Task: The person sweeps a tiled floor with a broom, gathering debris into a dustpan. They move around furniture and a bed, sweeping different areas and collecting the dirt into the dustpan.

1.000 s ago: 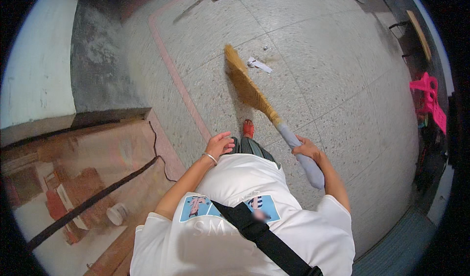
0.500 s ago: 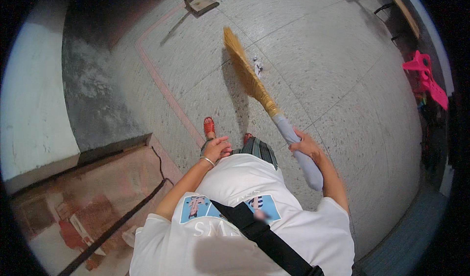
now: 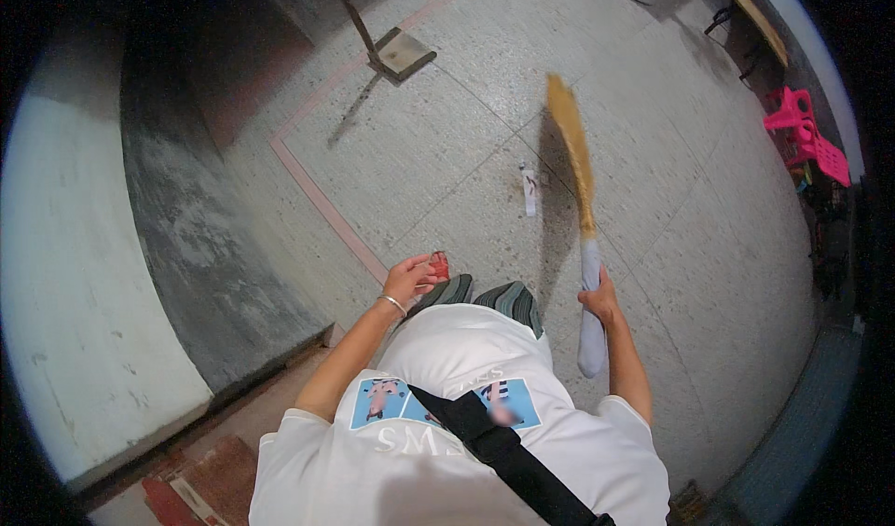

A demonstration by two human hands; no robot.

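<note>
My right hand (image 3: 599, 298) is wrapped round the grey-covered handle of a broom (image 3: 573, 144) with yellow straw bristles. The broom points away from me, its bristle end over the speckled floor and its shadow falling to the left. Just left of the bristles lies a small white piece of litter with dark marks (image 3: 530, 193). My left hand (image 3: 412, 279) hangs in front of my body above a red sandal (image 3: 439, 265), holding nothing, with its fingers loosely bent and apart.
A long-handled dustpan (image 3: 403, 57) stands on the floor ahead, slightly left. Pink plastic stools (image 3: 807, 134) and a wooden-topped bench or table (image 3: 757, 22) are along the right wall. A dark-sided ledge (image 3: 200, 237) runs down the left, and a pink line (image 3: 322, 200) marks the floor.
The broom has swung to the right, from left of the litter to its right, and now stands more upright in view. My body has moved a little forward toward the dustpan.
</note>
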